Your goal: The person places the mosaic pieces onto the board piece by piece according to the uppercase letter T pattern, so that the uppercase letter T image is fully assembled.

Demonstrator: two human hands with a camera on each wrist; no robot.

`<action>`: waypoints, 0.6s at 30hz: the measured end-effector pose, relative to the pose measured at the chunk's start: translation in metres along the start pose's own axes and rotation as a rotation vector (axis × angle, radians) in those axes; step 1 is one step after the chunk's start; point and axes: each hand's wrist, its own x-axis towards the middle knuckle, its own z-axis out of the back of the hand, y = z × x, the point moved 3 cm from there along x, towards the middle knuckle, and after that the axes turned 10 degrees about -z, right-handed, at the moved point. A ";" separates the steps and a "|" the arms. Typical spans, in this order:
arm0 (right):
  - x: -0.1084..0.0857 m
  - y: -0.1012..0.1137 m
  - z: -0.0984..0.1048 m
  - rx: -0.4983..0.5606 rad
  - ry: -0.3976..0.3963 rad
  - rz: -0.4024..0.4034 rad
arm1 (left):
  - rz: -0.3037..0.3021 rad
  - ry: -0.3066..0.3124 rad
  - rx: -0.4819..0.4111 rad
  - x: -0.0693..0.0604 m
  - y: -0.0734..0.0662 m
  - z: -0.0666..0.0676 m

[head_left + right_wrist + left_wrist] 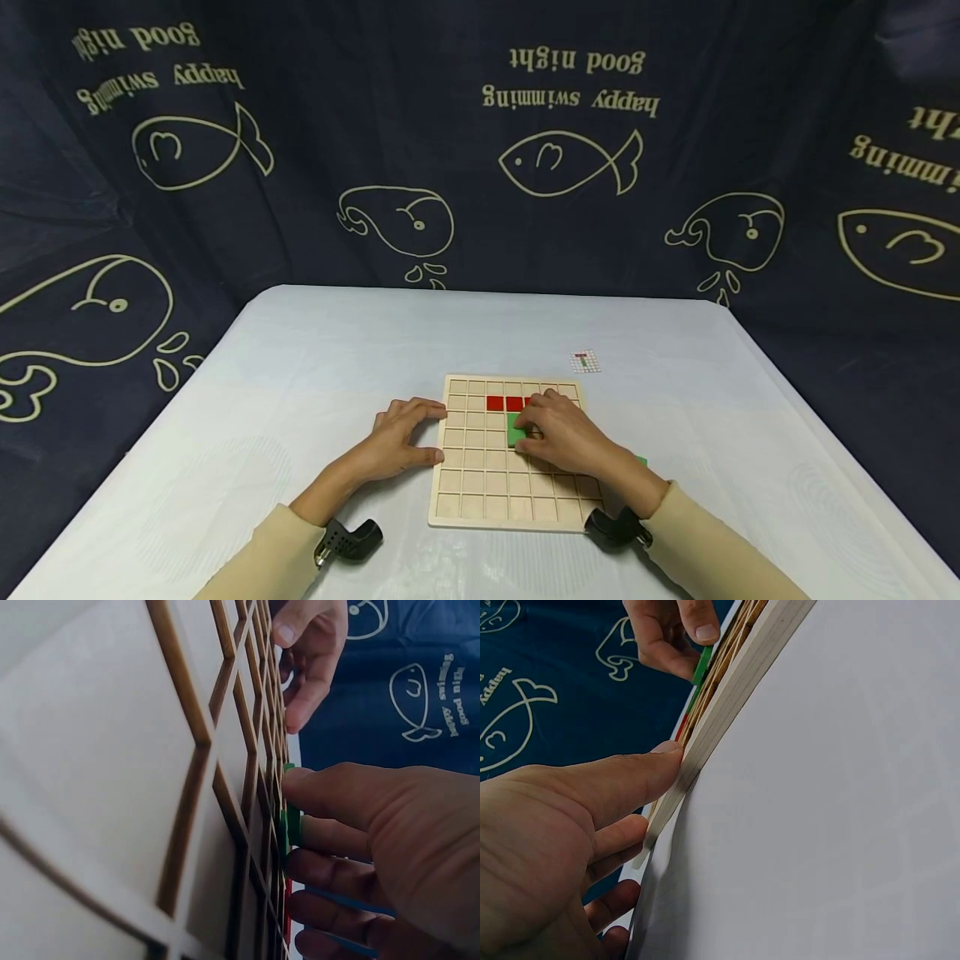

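A light wooden grid board (461, 482) lies on the table. My left hand (403, 439) touches its left edge, thumb and fingers nearly straight; up close the thumb (641, 776) rests against the rim. A row of red square tiles (504, 403) sits in the upper part of the grid, its right end covered by my right hand (564, 435). Below the red row is green (516, 429), partly under the fingers. My right hand pinches a green tile (703, 666), which stands tilted above the board in the left wrist view.
A small card with a grid and a red and green pattern (585, 361) lies beyond the board's upper right corner. Another green piece (642, 460) shows partly behind the right wrist. The white table (360, 333) meets a dark printed curtain (315, 233) at the back.
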 end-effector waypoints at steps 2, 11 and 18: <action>0.000 0.000 0.000 -0.002 -0.001 0.002 | 0.000 0.000 -0.003 0.000 0.000 0.000; 0.000 0.000 -0.002 -0.026 -0.008 0.005 | 0.000 0.002 -0.004 0.000 0.000 0.000; 0.000 0.000 -0.002 -0.032 -0.012 0.016 | -0.004 0.003 -0.004 0.000 0.000 0.000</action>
